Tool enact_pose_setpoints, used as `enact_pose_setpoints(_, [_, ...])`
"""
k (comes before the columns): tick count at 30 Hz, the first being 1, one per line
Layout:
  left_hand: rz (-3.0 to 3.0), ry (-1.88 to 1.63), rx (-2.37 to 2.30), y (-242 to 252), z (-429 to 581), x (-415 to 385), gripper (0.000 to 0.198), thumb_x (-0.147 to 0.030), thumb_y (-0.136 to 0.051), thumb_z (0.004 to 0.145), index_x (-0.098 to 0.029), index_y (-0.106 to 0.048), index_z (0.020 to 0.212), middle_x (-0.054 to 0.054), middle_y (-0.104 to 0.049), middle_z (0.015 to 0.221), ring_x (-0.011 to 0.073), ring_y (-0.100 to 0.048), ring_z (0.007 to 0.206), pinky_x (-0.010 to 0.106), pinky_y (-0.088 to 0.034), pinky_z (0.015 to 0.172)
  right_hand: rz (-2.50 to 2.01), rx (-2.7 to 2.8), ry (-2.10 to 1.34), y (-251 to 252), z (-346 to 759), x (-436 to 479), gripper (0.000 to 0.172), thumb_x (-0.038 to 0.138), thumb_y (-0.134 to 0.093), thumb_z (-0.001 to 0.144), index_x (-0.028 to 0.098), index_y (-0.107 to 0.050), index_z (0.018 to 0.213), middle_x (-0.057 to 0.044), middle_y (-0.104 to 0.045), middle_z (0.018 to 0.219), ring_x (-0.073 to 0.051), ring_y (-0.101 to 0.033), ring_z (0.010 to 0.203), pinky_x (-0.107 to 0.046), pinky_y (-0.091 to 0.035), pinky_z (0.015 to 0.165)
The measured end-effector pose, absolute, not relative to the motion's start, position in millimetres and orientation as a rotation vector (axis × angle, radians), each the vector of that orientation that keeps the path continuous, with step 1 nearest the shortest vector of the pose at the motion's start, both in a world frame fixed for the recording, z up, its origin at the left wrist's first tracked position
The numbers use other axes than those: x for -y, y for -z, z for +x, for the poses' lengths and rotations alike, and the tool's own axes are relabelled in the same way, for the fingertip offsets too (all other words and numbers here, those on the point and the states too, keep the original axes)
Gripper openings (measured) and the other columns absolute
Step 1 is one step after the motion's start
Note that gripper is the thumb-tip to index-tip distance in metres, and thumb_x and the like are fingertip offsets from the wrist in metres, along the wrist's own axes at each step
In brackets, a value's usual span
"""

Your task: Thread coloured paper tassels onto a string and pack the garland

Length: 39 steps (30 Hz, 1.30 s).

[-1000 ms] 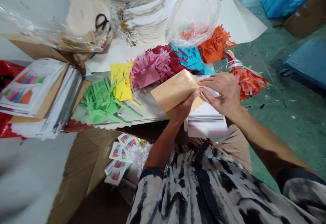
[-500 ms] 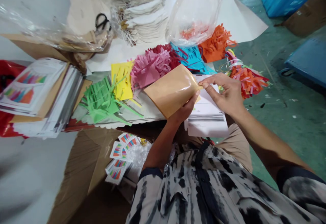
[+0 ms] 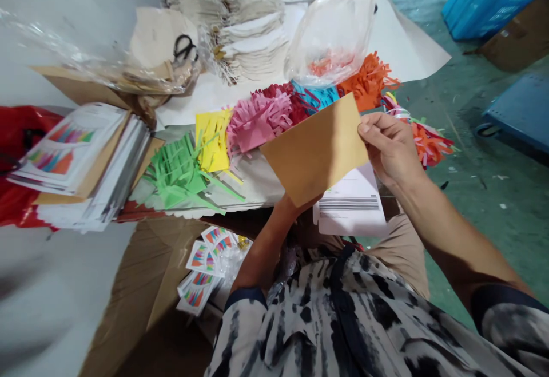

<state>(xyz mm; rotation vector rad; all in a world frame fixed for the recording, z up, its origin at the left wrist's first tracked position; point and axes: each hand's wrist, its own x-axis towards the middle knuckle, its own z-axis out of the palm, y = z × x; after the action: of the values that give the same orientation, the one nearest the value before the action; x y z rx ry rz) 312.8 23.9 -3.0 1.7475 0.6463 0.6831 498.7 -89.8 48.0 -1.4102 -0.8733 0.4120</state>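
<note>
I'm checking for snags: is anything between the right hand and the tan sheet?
Nothing visible does: the right hand pinches the tan sheet at its right edge. The white printed sheet shows below, outside that grip.

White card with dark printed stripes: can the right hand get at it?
Probably not without releasing the rectangular tan paper piece the right hand pinches; the card lies partly uncovered below.

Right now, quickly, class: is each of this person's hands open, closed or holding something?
Left hand: mostly hidden behind the brown paper, so its grip cannot be told.
Right hand: closed, pinching the brown paper's edge.
</note>
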Motion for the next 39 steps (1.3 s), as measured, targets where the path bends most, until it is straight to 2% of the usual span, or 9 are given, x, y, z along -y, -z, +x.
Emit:
enact_pose_setpoints(6, [1.420, -0.759, -0.606, -14.9, 282.6, -60.0, 0.015, -0.033, -0.072, 0.090, -0.024, -0.082, 0.097, 0.005, -0.085, 0.101, 0.0223, -0.082, 0.097, 0.039, -0.070, 0.090, -1.409, 0.888, -0.355, -59.5, 533.2, 83.2, 0.041, 0.066, -0.080, 0.089, 0.030, -0.062, 0.094, -0.001, -0.061, 0.078, -0.018, -0.046, 0.066, -0.036, -0.039, 0.064])
enact_pose_setpoints(10, [1.290, -0.842, -0.726, -32.8, 275.4, -79.9, 0.020, -0.036, -0.070, 0.089, -0.022, -0.078, 0.079, 0.004, -0.079, 0.082, 0.0156, -0.073, 0.075, 0.028, -0.061, 0.067, -1.404, 0.889, -0.305, -72.2, 555.9, 80.8, 0.051, 0.073, -0.087, 0.078, 0.029, -0.065, 0.091, -0.002, -0.060, 0.077, -0.016, -0.042, 0.067, -0.037, -0.033, 0.065])
enact_pose_setpoints(16, [1.351, -0.801, -0.344, -31.5, 320.3, -75.7, 0.059, -0.066, -0.086, 0.087, -0.030, -0.074, 0.132, 0.007, -0.069, 0.157, 0.0276, -0.061, 0.149, 0.045, -0.049, 0.125, -1.360, 0.796, -0.276, -87.7, 567.3, 80.1, 0.053, 0.072, -0.092, 0.067, 0.032, -0.065, 0.088, -0.001, -0.059, 0.077, -0.018, -0.042, 0.069, -0.038, -0.031, 0.066])
enact_pose_setpoints(20, [1.252, -0.805, -0.315, -21.6, 353.6, -63.2, 0.069, -0.060, -0.100, 0.070, -0.025, -0.075, 0.124, 0.010, -0.079, 0.135, 0.0269, -0.072, 0.135, 0.045, -0.050, 0.123, -1.352, 0.716, -0.265, -80.1, 569.7, 82.0, 0.052, 0.067, -0.092, 0.066, 0.032, -0.061, 0.088, -0.001, -0.054, 0.075, -0.018, -0.039, 0.068, -0.038, -0.030, 0.065])
enact_pose_setpoints(23, [1.200, -0.874, -0.310, -21.0, 367.6, -61.4, 0.058, -0.059, -0.097, 0.073, -0.024, -0.077, 0.115, 0.009, -0.081, 0.121, 0.0229, -0.077, 0.120, 0.040, -0.056, 0.114, -1.339, 0.720, -0.208, -66.8, 575.8, 83.0, 0.049, 0.065, -0.091, 0.068, 0.032, -0.061, 0.087, 0.000, -0.052, 0.073, -0.017, -0.036, 0.066, -0.037, -0.030, 0.064])
enact_pose_setpoints(28, [1.120, -0.892, -0.332, -31.7, 369.4, -63.2, 0.045, -0.055, -0.091, 0.079, -0.025, -0.080, 0.111, 0.005, -0.082, 0.110, 0.0197, -0.078, 0.103, 0.034, -0.061, 0.096, -1.462, 0.807, -0.004, -59.8, 574.7, 88.7, 0.030, 0.056, -0.077, 0.091, 0.029, -0.068, 0.097, -0.009, -0.072, 0.092, -0.022, -0.058, 0.075, -0.042, -0.046, 0.069])
enact_pose_setpoints(32, [1.186, -0.841, -0.363, -40.5, 362.5, -58.7, 0.037, -0.051, -0.087, 0.083, -0.025, -0.081, 0.107, 0.003, -0.083, 0.103, 0.0192, -0.077, 0.093, 0.031, -0.060, 0.086, -1.666, 1.036, 0.569, -85.5, 544.1, 98.4, 0.021, 0.040, -0.061, 0.108, 0.026, -0.073, 0.117, -0.018, -0.076, 0.123, -0.030, -0.070, 0.110, -0.049, -0.054, 0.095])
enact_pose_setpoints(35, [1.217, -0.799, -0.359, -45.7, 360.7, -54.4, 0.037, -0.055, -0.088, 0.082, -0.023, -0.081, 0.099, 0.002, -0.082, 0.094, 0.0191, -0.077, 0.087, 0.030, -0.059, 0.083, -1.637, 1.385, 0.561, -107.6, 518.6, 95.7, 0.025, 0.042, -0.057, 0.111, 0.028, -0.075, 0.121, -0.012, -0.079, 0.126, -0.031, -0.071, 0.125, -0.053, -0.054, 0.109])
enact_pose_setpoints(39, [1.272, -0.762, -0.254, -53.5, 361.2, -54.2, 0.039, -0.060, -0.087, 0.084, -0.023, -0.081, 0.095, 0.001, -0.081, 0.090, 0.0190, -0.076, 0.085, 0.029, -0.059, 0.080, -1.712, 1.471, 0.246, -118.5, 509.6, 78.2, 0.033, 0.060, -0.069, 0.102, 0.030, -0.078, 0.111, -0.006, -0.081, 0.102, -0.029, -0.077, 0.097, -0.047, -0.061, 0.087])
